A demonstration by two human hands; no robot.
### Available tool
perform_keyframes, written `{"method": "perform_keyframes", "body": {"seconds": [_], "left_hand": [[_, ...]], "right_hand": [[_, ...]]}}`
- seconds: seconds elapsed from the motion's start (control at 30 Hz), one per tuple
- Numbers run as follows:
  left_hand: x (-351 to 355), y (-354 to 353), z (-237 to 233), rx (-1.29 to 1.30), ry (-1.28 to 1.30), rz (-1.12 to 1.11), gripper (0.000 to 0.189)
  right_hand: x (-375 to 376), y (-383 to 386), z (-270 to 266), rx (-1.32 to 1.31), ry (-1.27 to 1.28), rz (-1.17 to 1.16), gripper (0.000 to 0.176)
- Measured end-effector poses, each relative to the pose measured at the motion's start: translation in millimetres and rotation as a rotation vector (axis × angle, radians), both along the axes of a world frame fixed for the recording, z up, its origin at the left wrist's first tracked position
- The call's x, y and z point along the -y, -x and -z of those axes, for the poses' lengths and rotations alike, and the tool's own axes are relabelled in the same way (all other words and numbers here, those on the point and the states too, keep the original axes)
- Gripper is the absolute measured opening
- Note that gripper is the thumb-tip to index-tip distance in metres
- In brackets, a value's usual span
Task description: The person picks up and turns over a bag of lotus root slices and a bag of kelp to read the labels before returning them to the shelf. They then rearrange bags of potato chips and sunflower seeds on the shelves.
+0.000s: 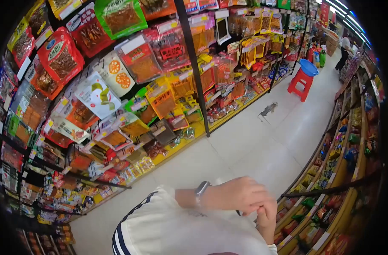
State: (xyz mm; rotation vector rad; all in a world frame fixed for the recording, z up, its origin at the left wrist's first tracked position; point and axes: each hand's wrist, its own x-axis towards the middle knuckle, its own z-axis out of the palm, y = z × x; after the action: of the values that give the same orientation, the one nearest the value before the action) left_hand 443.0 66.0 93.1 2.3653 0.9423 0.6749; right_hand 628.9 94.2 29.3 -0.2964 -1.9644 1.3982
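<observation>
My left hand [241, 194] reaches across from the left in a white sleeve with dark stripes, a watch [201, 188] on its wrist. Its fingers are curled and meet my right hand [267, 211], which comes up from the lower right with its fingers bent too. Both hands are closed together in front of my chest. A small dark bit [239, 212] shows below the left hand; I cannot tell what it is or whether the fingers hold it. Part of the right hand's fingers is hidden behind the left.
Racks of hanging snack packets [136, 59] line the left side, divided by a black post [194, 63]. Shelves of packaged goods [330, 170] curve along the right. Down the aisle stand a red stool [301, 85] with a blue basin [309, 67] and a person [343, 53]. A small grey thing [268, 109] lies on the floor.
</observation>
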Motion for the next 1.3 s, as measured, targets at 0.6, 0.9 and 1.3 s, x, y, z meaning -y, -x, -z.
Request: {"method": "perform_keyframes", "body": {"seconds": [0.6, 0.9, 1.3], "left_hand": [[-128, 101, 72, 0.430, 0.290, -0.707, 0.065], [-244, 189, 93, 0.371, 0.335, -0.597, 0.061], [-330, 318, 122, 0.133, -0.284, -0.626, 0.044]], "right_hand": [[-168, 113, 29, 0.054, 0.033, -0.103, 0.090], [-305, 194, 6, 0.589, -0.709, -0.272, 0.067], [-452, 314, 52, 0.802, -0.366, -0.649, 0.055]]}}
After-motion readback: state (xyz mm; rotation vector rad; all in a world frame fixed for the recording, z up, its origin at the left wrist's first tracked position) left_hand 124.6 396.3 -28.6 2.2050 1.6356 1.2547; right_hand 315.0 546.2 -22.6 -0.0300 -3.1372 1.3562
